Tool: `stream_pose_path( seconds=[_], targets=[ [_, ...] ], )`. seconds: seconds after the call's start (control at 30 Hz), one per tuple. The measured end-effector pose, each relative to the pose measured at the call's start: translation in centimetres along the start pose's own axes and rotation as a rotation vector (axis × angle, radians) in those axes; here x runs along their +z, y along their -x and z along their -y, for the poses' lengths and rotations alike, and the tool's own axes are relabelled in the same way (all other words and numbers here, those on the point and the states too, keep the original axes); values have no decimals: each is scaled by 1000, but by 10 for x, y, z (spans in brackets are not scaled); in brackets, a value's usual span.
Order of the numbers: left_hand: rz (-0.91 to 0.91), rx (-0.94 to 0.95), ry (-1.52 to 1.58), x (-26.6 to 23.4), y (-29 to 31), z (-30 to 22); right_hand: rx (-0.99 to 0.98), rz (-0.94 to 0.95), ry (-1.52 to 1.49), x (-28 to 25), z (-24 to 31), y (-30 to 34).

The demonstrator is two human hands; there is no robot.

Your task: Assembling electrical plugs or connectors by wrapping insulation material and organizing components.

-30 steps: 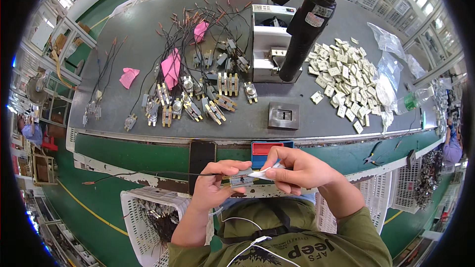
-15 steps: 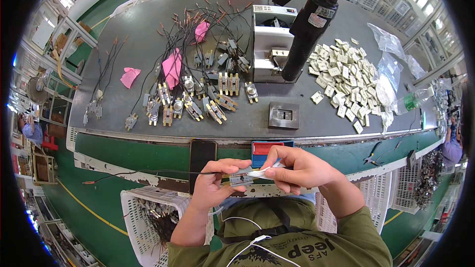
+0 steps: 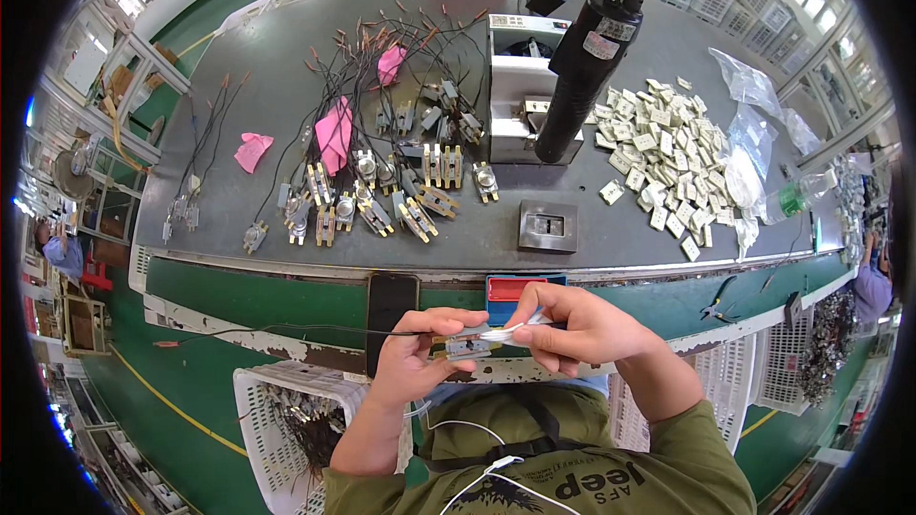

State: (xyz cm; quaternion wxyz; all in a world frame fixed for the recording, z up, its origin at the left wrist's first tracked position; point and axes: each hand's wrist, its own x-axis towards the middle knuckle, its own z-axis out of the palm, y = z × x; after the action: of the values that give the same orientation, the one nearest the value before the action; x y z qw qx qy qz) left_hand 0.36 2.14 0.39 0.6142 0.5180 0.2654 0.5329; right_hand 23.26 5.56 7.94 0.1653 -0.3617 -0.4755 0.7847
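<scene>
Close to my body, in front of the table edge, my left hand (image 3: 420, 348) is closed around a grey electrical part (image 3: 468, 348) with metal terminals. From this part a black wire (image 3: 286, 328) runs out to the left and ends in a copper-coloured tip. My right hand (image 3: 582, 324) pinches a folded white piece (image 3: 501, 334), cloth or paper, against the part's right end. The fingers hide much of the contact. Just behind the hands are a blue tray with a red insert (image 3: 515, 291) and a dark phone (image 3: 393, 296).
Wired switch-like parts (image 3: 415, 215) and pink scraps (image 3: 333, 133) lie left on the table. A metal fixture (image 3: 548, 226) sits at the middle front, below a hanging black power screwdriver (image 3: 587, 76). White blocks (image 3: 668, 153) are heaped right. Pliers (image 3: 718, 298) lie by the edge.
The loose end of the black wire has shifted slightly left. The hanging screwdriver has swung a little to the left. Both hands stay nearly in place with the same grip.
</scene>
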Motion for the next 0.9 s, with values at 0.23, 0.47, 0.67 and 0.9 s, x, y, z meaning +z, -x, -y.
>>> stream_pose_path(
  seconds=[0.23, 0.47, 0.67, 0.9],
  targets=[
    [-16, -12, 27, 2, -1, 0, -29, 15, 16, -2, -3, 0],
    [-23, -17, 40, 1, -1, 0, -22, 5, 11, -1, -1, -1],
    [-13, -3, 38, 1, -1, 0, -10, -7, 25, -1, 1, -1],
    [2, -7, 23, 0, -1, 0, -13, -23, 13, 1, 4, 1]
  ],
)
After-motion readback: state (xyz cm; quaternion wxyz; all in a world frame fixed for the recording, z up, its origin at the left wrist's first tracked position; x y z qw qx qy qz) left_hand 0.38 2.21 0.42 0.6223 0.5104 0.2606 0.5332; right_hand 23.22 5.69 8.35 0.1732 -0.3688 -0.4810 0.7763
